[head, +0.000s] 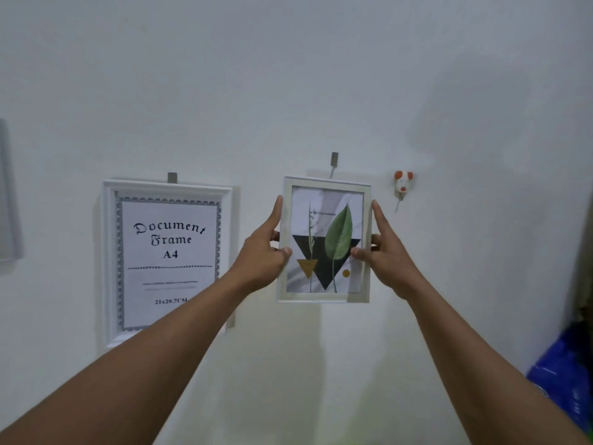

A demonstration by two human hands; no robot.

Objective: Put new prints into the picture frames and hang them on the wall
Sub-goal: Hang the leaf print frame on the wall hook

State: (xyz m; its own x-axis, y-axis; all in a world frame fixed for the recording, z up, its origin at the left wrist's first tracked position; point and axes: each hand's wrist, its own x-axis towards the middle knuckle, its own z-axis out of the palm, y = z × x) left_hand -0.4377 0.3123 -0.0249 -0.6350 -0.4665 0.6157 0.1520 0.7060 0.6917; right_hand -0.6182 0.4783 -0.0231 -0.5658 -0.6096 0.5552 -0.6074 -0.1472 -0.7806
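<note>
- L hand (263, 255) gripped the left edge of the small frame (324, 298): thumb on the glass, index finger straight up the side, other fingers behind.
- R hand (388, 256) gripped the right edge the same way.
- Frame was upright w/ a leaf print (338, 236) inside, held in front of the wall (288, 75), its top edge just under a grey hook (334, 159); couldn't tell if it was caught on the hook.
- To its left, the big white frame (108, 261) hung from its own hook, w/ a "Document Frame A4" sheet (170, 252) inside.
- Mouse-shaped hook (403, 183) was near the small frame's top right corner; blue blurred obj (564, 374) sat at lower right.
</note>
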